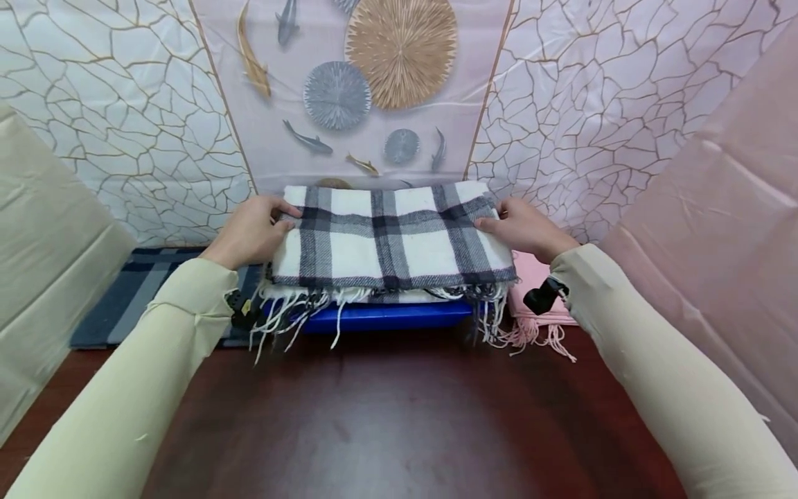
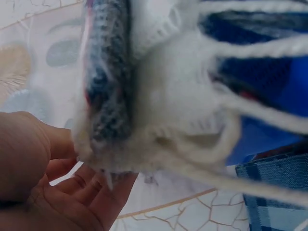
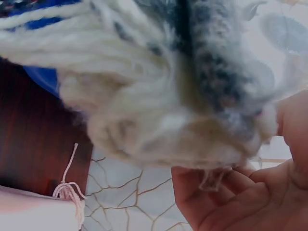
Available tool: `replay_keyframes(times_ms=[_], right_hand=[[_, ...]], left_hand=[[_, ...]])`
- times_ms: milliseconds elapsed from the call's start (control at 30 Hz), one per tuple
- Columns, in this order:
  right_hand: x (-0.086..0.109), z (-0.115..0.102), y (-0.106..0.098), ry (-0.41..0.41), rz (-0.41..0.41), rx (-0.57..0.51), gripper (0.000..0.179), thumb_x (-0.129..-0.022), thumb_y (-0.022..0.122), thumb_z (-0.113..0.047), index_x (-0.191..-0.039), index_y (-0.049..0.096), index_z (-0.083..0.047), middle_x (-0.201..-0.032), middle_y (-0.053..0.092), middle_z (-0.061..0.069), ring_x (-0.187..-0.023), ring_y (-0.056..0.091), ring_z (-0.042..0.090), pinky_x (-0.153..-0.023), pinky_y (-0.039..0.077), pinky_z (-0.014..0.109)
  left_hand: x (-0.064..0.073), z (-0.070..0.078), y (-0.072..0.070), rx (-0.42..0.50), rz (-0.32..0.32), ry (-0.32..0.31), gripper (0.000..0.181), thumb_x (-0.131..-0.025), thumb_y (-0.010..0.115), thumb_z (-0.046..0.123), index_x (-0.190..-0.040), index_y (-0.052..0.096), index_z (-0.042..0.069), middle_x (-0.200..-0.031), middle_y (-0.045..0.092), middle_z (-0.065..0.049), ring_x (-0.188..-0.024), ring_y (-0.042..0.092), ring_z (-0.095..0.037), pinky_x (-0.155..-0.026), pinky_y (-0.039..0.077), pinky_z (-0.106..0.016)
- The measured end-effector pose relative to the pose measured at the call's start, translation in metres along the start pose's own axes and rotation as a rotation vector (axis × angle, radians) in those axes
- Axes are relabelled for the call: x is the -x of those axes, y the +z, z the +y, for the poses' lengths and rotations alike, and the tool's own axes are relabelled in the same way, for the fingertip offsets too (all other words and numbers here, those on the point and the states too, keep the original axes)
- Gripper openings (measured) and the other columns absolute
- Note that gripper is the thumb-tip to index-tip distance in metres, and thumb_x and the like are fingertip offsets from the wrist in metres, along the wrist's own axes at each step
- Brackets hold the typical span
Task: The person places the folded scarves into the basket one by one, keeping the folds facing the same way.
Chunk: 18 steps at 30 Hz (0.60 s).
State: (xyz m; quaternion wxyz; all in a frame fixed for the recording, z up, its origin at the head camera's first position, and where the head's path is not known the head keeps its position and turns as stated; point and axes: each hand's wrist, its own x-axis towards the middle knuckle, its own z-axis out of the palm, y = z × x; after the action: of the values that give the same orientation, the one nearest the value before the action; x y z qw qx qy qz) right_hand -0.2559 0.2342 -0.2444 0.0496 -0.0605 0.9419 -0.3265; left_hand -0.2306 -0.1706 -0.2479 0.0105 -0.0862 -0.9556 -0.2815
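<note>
A folded white, grey and black checked scarf [image 1: 389, 235] with fringed ends spans the space between both hands. My left hand [image 1: 252, 229] pinches its left side, thumb on top. At the opposite side my right hand [image 1: 524, 225] grips the scarf the same way. In the left wrist view, the fingers of the left hand [image 2: 82, 192] reach under the layered edge. The right wrist view has the right hand [image 3: 250, 192] under the thick, fringed fold. Below the scarf shows a blue container [image 1: 386, 317], mostly hidden; whether the scarf touches it I cannot tell.
A dark blue-grey checked scarf [image 1: 125, 298] lies folded on the brown table [image 1: 399, 416] at the left. To the right is a pink fringed scarf [image 1: 530, 277], partly behind the right wrist. A patterned cloth backdrop [image 1: 561, 104] stands close behind, with side panels left and right.
</note>
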Motion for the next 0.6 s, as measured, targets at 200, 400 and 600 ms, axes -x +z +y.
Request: replay_keyframes(times_ms=[200, 400, 600], right_hand=[[-0.014, 0.006, 0.008, 0.015, -0.066, -0.029, 0.032, -0.103, 0.059, -0.03, -0.093, 0.059, 0.0, -0.073, 0.059, 0.001, -0.057, 0.052, 0.011, -0.055, 0.048, 0.03], [-0.016, 0.009, 0.017, 0.028, -0.093, 0.064, 0.031, -0.103, 0.058, -0.031, -0.093, 0.056, -0.002, -0.077, 0.056, 0.004, -0.062, 0.05, 0.014, -0.057, 0.045, 0.029], [-0.023, 0.013, 0.025, -0.004, -0.129, 0.062, 0.031, -0.103, 0.057, -0.025, -0.078, 0.058, -0.008, -0.059, 0.049, -0.004, -0.05, 0.042, 0.01, -0.051, 0.04, 0.028]], left_hand=[[-0.008, -0.009, 0.005, 0.032, -0.046, 0.003, 0.033, -0.106, 0.047, 0.011, -0.131, 0.064, 0.001, -0.13, 0.058, -0.025, -0.053, 0.04, -0.017, -0.055, 0.041, -0.035], [-0.011, -0.015, 0.013, 0.05, -0.115, -0.031, 0.033, -0.105, 0.046, 0.009, -0.132, 0.064, -0.002, -0.123, 0.058, -0.024, -0.063, 0.044, -0.019, -0.063, 0.043, -0.034], [-0.012, -0.019, 0.018, 0.038, -0.102, -0.022, 0.032, -0.102, 0.049, 0.005, -0.126, 0.068, -0.004, -0.086, 0.056, -0.014, -0.059, 0.042, -0.016, -0.059, 0.04, -0.031]])
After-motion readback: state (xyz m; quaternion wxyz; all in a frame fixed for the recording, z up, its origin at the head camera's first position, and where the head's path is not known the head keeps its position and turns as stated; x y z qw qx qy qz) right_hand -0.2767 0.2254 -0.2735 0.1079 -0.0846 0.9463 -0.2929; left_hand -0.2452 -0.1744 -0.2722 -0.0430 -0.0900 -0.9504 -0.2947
